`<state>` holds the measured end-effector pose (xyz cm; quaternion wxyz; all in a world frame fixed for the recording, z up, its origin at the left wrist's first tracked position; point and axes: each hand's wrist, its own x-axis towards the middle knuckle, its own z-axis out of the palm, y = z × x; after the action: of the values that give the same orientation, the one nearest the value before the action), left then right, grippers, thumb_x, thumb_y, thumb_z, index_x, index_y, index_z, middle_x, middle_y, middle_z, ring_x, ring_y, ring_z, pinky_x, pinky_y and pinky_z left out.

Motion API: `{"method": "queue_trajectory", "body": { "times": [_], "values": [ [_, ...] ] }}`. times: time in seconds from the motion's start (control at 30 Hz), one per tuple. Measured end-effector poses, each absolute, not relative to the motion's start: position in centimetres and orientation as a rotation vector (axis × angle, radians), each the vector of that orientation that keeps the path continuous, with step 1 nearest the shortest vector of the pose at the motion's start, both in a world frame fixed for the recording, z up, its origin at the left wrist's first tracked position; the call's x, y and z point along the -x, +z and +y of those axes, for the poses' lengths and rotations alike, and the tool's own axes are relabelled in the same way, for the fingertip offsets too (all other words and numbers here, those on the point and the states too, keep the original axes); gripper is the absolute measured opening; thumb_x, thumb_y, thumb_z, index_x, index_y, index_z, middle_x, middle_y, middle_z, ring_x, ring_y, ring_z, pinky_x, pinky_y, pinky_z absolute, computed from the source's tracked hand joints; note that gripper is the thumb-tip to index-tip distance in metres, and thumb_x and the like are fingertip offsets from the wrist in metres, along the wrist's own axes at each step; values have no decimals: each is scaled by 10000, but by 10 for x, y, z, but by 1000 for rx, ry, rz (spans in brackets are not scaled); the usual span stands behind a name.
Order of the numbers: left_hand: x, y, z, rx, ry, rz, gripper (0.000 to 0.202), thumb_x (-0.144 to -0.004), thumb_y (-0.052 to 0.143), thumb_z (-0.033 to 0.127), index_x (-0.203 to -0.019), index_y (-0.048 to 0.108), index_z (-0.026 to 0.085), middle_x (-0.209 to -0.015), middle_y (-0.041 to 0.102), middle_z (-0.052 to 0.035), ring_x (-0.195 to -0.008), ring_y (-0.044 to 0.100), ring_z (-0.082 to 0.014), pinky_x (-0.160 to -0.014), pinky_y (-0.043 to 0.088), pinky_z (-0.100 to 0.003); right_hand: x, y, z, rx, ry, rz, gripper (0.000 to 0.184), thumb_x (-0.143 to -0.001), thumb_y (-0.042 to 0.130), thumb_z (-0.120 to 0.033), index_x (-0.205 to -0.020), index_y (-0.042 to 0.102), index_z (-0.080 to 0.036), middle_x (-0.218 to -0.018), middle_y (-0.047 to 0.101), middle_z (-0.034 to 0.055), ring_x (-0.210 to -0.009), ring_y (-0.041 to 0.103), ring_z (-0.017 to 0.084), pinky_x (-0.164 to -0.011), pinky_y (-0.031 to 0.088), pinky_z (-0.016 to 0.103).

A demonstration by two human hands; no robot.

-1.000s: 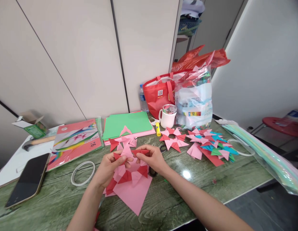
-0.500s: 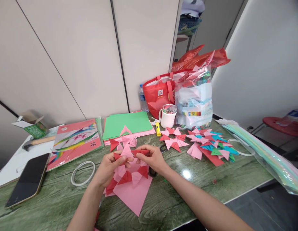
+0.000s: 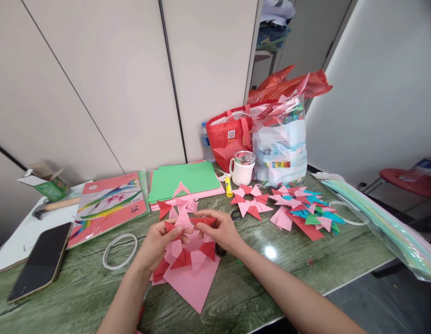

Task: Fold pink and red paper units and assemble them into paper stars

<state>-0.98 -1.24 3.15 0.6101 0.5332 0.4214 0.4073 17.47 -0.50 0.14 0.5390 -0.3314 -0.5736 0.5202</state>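
My left hand (image 3: 164, 237) is closed, pinching a pink folded paper piece (image 3: 183, 219) between thumb and fingers. A red folded piece (image 3: 205, 222) is pinched in my right hand (image 3: 220, 230), close beside the pink one. Below them hangs a joined chain of pink and red folded pieces (image 3: 182, 259), partly hidden by my fingers. Under it lie pink paper squares (image 3: 198, 287) on the table. Just beyond my hands are loose pink and red folded pieces (image 3: 182, 204).
A finished-looking pink and red paper ring (image 3: 249, 207), a pile of folded pieces (image 3: 311, 208), a glue stick (image 3: 228, 187) and a mug (image 3: 242, 169) stand right of centre. To the left are a tape roll (image 3: 120, 252), phone (image 3: 41, 260) and hammer (image 3: 59, 205). Green paper (image 3: 184, 178) lies behind.
My right fingers have shifted slightly on the red folded piece, and more of its face shows. My left hand stays nearly still.
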Motion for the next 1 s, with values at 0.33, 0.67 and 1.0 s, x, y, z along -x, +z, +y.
{"method": "queue_trajectory", "body": {
  "times": [0.33, 0.67, 1.0],
  "values": [
    [9, 34, -14, -1237, 950, 970, 197, -728, 671, 313, -765, 731, 129, -677, 694, -67, -603, 586, -128, -669, 439, -244, -174, 5, -8, 794, 1186, -1400, 209, -734, 622, -191, -931, 691, -203, -700, 674, 4, -498, 615, 112, -462, 479, 205],
    [8, 32, -12, -1249, 937, 983, 222, -723, 667, 323, -787, 727, 120, -697, 699, -90, -608, 596, -150, -657, 450, -271, -175, 4, -7, 795, 1183, -1422, 218, -730, 624, -214, -937, 686, -188, -692, 672, 12, -502, 612, 116, -458, 480, 207],
    [7, 36, -15, -1313, 934, 1012, 209, -723, 662, 326, -707, 718, 125, -670, 703, -89, -638, 615, -173, -735, 461, -310, -174, 5, -9, 823, 1149, -1474, 201, -755, 604, -271, -928, 688, -212, -718, 683, 11, -500, 611, 125, -477, 485, 233]
  ]
}}
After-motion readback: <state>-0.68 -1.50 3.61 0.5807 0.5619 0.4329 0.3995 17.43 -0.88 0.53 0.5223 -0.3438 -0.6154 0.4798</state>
